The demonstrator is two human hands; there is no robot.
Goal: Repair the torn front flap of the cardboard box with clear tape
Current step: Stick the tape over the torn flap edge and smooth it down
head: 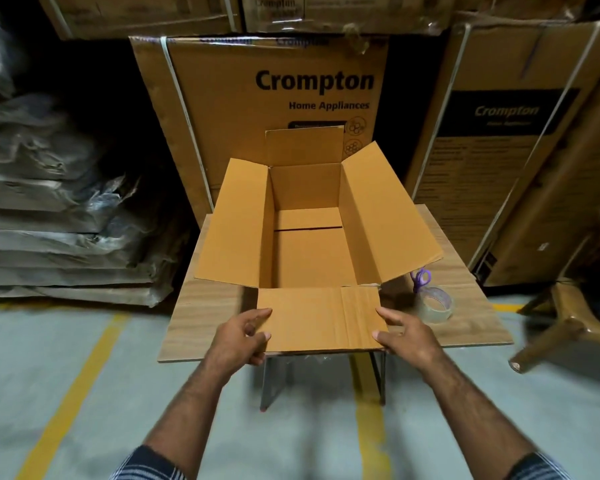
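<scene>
Box (312, 237): open, sitting on the wooden surface (201, 306)
Front flap (321, 318): folded out flat toward the camera
Left hand (241, 336): fingers pinching flap's left edge
Right hand (407, 332): fingers gripping flap's right edge
Tape roll (436, 305): right of box, beside purple scissors (420, 278)

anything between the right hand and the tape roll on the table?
Nothing visible. The right hand grips the right edge of the brown cardboard box's front flap; the clear tape roll stands on the wood-grain tabletop just right of it, bare surface between. Purple-handled scissors lie behind the roll, not in the path.
</scene>
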